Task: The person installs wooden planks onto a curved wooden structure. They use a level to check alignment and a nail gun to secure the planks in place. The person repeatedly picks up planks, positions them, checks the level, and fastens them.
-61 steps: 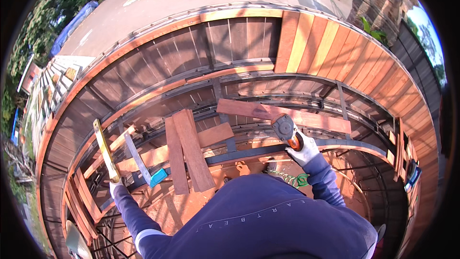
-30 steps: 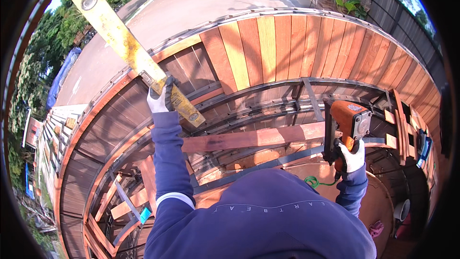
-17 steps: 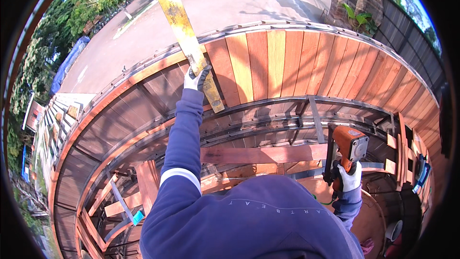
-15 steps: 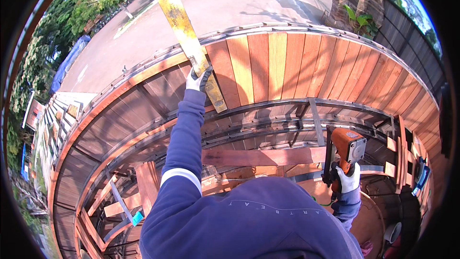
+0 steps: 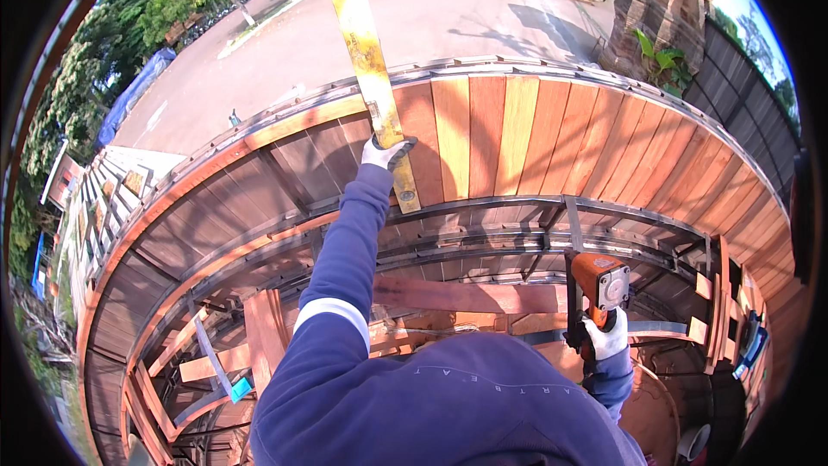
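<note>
My left hand point(image 5: 388, 154), in a white and dark glove, is closed round the lower part of a long yellow spirit level point(image 5: 369, 60). The level lies along the edge of the last reddish wooden plank point(image 5: 414, 142) on the curved frame, and its upper end reaches out past the outer rim. On the right, my right hand point(image 5: 609, 335), also gloved, grips the handle of an orange and black nail gun point(image 5: 601, 283). The nail gun is held above the inner part of the frame, apart from the fixed planks.
Fitted planks point(image 5: 556, 140) curve away to the right, and dark bare framing point(image 5: 233, 168) continues left. A loose board point(image 5: 474, 295) crosses in front of me. Wood offcuts point(image 5: 716, 306) lie at the right. Beyond the rim are pavement point(image 5: 448, 9) and a tree trunk point(image 5: 660, 26).
The level has swung a little more upright while staying in my left hand. My right hand has brought the nail gun slightly left and lower. The whole view has shifted a little.
</note>
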Demonstrator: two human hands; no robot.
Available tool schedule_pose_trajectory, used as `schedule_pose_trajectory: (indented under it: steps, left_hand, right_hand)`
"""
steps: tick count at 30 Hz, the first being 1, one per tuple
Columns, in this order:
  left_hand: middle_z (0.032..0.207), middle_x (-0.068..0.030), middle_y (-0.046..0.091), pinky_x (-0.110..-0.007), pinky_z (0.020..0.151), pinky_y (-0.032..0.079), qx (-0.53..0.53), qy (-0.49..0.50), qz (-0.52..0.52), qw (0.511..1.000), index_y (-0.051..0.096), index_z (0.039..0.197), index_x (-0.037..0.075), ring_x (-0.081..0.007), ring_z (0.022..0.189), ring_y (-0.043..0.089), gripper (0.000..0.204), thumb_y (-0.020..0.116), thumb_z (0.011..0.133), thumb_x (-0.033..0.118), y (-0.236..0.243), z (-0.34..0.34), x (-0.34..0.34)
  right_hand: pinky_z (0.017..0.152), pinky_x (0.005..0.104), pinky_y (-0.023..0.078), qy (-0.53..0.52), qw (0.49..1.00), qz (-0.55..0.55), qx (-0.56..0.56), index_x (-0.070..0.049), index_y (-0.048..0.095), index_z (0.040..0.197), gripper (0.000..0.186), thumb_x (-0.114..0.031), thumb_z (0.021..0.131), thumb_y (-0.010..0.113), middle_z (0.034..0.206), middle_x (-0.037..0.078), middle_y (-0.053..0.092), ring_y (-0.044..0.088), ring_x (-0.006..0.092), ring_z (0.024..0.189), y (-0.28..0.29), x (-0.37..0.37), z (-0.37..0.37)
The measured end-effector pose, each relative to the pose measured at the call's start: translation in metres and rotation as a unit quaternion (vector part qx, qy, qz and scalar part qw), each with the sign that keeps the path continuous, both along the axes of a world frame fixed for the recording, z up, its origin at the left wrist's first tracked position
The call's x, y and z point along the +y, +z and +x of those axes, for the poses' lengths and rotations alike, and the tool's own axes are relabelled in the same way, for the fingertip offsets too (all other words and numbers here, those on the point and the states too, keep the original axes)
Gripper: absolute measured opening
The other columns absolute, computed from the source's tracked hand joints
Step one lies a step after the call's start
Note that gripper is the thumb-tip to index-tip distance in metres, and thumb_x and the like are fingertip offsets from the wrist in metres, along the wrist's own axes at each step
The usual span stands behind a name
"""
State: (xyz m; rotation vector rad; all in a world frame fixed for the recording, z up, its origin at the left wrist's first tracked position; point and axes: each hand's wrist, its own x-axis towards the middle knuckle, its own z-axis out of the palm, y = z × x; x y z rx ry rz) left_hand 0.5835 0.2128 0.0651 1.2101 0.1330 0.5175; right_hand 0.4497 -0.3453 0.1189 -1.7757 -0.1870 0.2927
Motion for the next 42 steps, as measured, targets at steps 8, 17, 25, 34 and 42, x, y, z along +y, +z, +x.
schedule_pose_trajectory:
  steps: [8,17,25,34,42]
  left_hand:
    - [0.098,-0.0174,0.071,-0.031,0.075,0.057,0.024,0.001,0.037,0.999,0.058,0.113,-0.001,-0.0230,0.085,0.071,0.036,0.072,0.080,-0.005,0.000,0.004,0.000]
    - [0.085,-0.0005,0.067,-0.024,0.063,0.049,0.069,0.046,0.065,0.994,0.063,0.102,0.003,-0.0076,0.069,0.060,0.039,0.086,0.071,0.008,0.005,0.001,-0.005]
    - [0.093,-0.0011,0.067,-0.025,0.070,0.052,0.089,0.061,0.138,0.985,0.061,0.109,0.002,-0.0101,0.077,0.062,0.053,0.090,0.067,0.014,-0.007,0.002,0.004]
    - [0.099,-0.0031,0.069,-0.028,0.079,0.053,0.084,-0.025,0.028,0.996,0.064,0.108,0.003,-0.0132,0.085,0.064,0.044,0.086,0.071,0.010,-0.069,-0.001,0.008]
    - [0.099,-0.0034,0.071,-0.027,0.079,0.052,0.039,0.020,0.124,0.991,0.065,0.110,0.001,-0.0103,0.086,0.063,0.033,0.078,0.081,0.009,-0.044,-0.022,0.004]
  right_hand:
    - [0.069,0.0290,0.050,-0.013,0.996,-0.027,-0.082,0.003,0.061,0.105,0.032,-0.004,0.075,0.071,0.084,0.007,0.066,0.059,0.0116,0.073,-0.007,0.013,0.002]
    - [0.047,0.0285,0.046,0.033,0.981,-0.049,-0.184,0.000,0.061,0.101,0.023,-0.001,0.080,0.068,0.068,0.005,0.061,0.057,0.0115,0.050,-0.023,0.014,0.007]
    - [0.046,0.0288,0.046,0.041,0.986,-0.059,-0.153,0.000,0.060,0.102,0.025,-0.002,0.079,0.069,0.068,0.005,0.061,0.058,0.0116,0.051,-0.022,0.014,0.005]
    - [0.081,0.0312,0.049,0.022,0.994,-0.098,-0.039,0.002,0.060,0.113,0.038,-0.003,0.077,0.072,0.098,0.009,0.067,0.061,0.0159,0.087,-0.016,0.014,-0.004]
    - [0.046,0.0277,0.048,0.021,0.993,-0.064,-0.099,0.001,0.060,0.103,0.028,-0.002,0.078,0.071,0.069,0.005,0.063,0.058,0.0108,0.051,-0.018,0.020,-0.005]
